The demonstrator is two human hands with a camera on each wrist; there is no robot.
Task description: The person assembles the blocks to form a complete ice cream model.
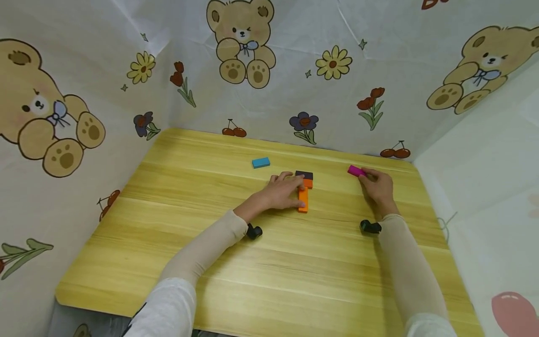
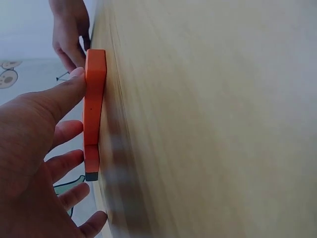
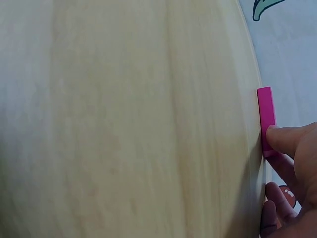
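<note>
My left hand (image 1: pixel 283 193) is spread over a small group of blocks, its thumb touching the near end of an orange block (image 1: pixel 303 201). The other fingers reach past it, spread apart, in the left wrist view. A second orange block (image 1: pixel 309 183) lies crosswise at its far end, partly under the fingers, with a dark block (image 1: pixel 304 174) against it. Farther right, my right hand (image 1: pixel 379 187) pinches a magenta block (image 3: pixel 266 110) between thumb and fingers near the table's back; one end of the block is covered.
A blue block (image 1: pixel 261 162) lies behind and left of the group. The wooden table (image 1: pixel 294 276) meets a hanging white cloth (image 1: pixel 286 100) printed with bears and flowers at its back. Black wrist devices (image 1: pixel 370 227) sit below both hands.
</note>
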